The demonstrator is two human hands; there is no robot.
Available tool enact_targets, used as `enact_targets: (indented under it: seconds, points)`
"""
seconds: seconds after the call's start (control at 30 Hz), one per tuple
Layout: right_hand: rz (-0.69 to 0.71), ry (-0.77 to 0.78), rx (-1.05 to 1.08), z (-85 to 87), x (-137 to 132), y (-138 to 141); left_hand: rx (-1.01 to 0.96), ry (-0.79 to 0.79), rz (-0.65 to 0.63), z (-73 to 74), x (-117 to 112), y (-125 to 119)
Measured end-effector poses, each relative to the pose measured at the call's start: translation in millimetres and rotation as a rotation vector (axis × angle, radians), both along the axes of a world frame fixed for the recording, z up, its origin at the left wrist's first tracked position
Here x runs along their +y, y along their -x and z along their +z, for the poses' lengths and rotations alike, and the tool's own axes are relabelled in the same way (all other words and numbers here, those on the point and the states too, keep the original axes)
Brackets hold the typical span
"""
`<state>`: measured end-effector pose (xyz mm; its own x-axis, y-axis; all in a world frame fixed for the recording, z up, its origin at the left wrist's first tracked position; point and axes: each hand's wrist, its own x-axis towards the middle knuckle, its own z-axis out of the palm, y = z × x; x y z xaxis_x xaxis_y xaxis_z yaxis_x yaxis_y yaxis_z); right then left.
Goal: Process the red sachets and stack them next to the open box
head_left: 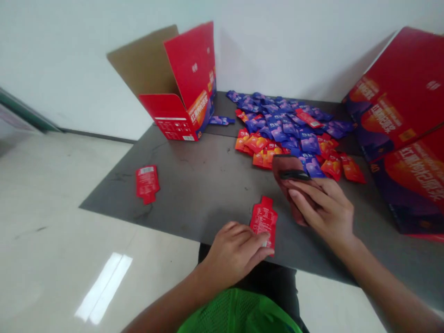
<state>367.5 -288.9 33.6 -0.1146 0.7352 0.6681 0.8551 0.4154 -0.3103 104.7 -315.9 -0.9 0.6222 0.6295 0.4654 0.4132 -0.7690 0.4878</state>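
Observation:
My left hand (234,253) rests at the table's near edge, its fingers over the lower end of a red foil sachet (264,220) printed with white text. My right hand (324,210) grips a dark maroon pouch-like object (288,178) with a black strip across it; what it is exactly I cannot tell. That hand lies just below a heap of blue-purple and orange-red sachets (280,134), and its fingertips are close to the heap's near edge. Another red sachet (147,184) lies apart on the table, to the left.
An open red cardboard carton (176,99) stands at the far left of the dark grey table (180,180). Large red-and-purple cartons (402,120) stand stacked at the right. White walls are behind, and a glossy pale floor lies left and below.

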Motion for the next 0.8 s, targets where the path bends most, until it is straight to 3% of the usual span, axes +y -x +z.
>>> enact_targets:
  seconds: [0.13, 0.23, 0.3, 0.5, 0.67, 0.8]
  points:
    - [-0.107, 0.061, 0.119, -17.5, -52, -8, 0.142, 0.020, 0.299, 2.8, 20, -26]
    - [-0.199, 0.120, 0.189, -33.7, -79, -16, 0.251, 0.052, 0.417, 4.8, 30, -42]
    - [-0.249, 0.159, 0.237, -40.3, -90, -20, 0.323, 0.114, 0.410, 9.6, 35, -49]
    - [-0.282, 0.185, 0.314, -42.5, -93, -25, 0.445, 0.446, 0.215, 21.5, 61, -55]
    - [-0.259, 0.189, 0.341, -43.7, -91, -28, 0.381, 0.536, 0.094, 20.5, 86, -48]
    - [-0.252, 0.202, 0.368, -49.5, -92, -32, 0.298, 0.546, 0.114, 39.1, 82, -26]
